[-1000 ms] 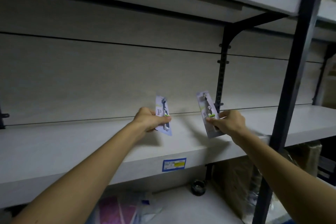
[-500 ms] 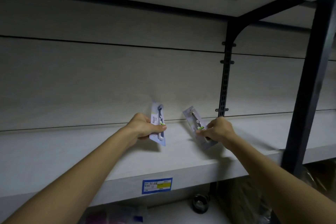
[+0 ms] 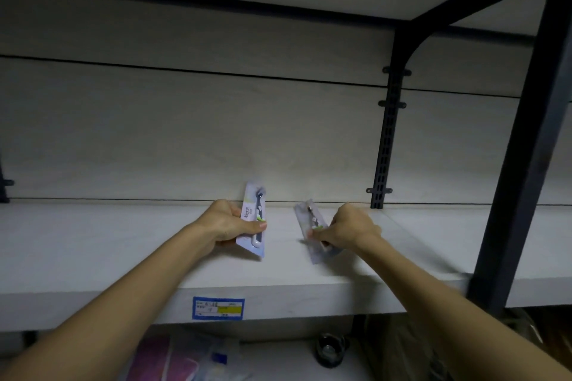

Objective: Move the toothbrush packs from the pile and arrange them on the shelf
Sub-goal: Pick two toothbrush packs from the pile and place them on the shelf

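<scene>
While both arms reach over the pale wooden shelf board, each hand carries one flat blister-carded toothbrush pack, prob. so two go down in one trip.

Left hand grips the blue-and-white carded toothbrush pack w/ printed lettering round its middle: fingers behind the card, thumb across the front. Pack stands nearly upright, face toward the camera, top end reaching up against the pale back panel; lower end looks just above or touching the board, can't tell which. Held upright like that, it reads as meant to lean on the back panel, label out.

Right hand pinches the clear-fronted toothbrush pack w/ green-accented brush near its mid/lower part, fingers curled tight over it, thumb hidden. This pack tilts back and to the left, lower end low over the board, a bit nearer the front than the left one. Packs sit side by side, apart, w/ a gap of bare board between.

Neither grip has let go yet; judging by this, placement is at the set-down step.

Black slotted metal upright stands just right of the right hand; blue-edged price label sticks on the shelf's front edge below. No pile visible here.
</scene>
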`<state>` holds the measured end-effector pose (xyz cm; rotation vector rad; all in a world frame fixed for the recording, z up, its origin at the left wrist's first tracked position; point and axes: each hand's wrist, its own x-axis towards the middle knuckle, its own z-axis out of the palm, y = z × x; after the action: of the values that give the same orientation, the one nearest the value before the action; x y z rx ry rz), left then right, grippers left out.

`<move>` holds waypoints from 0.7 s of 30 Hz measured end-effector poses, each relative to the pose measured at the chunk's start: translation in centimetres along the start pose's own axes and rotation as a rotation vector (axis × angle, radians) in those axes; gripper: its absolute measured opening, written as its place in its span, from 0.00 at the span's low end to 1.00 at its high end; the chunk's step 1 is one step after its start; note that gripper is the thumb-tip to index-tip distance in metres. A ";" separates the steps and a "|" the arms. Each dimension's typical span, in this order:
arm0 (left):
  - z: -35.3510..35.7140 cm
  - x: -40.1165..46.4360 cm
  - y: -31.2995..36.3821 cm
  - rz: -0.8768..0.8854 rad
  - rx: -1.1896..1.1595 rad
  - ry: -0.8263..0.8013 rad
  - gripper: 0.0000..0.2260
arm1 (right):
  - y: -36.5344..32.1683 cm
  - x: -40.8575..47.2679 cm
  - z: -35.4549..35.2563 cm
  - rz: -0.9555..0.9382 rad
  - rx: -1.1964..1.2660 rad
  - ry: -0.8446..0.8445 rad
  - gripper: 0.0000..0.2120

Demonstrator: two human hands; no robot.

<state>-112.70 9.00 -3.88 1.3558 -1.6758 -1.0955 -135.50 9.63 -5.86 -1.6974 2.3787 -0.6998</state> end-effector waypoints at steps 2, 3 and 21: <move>0.0 -0.2 -0.3 -0.007 0.019 0.021 0.09 | 0.2 0.0 0.4 0.003 -0.013 0.006 0.26; -0.1 -0.2 -0.4 -0.012 0.029 0.027 0.09 | 0.3 0.1 0.7 0.003 -0.016 0.008 0.26; -2.9 0.7 -2.9 -0.081 0.178 0.108 0.22 | -1.2 -0.7 0.3 -0.052 0.022 0.153 0.21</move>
<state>-109.07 7.58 -5.41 1.5788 -1.6831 -0.9174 -134.10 9.88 -5.65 -1.7625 2.4232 -0.8908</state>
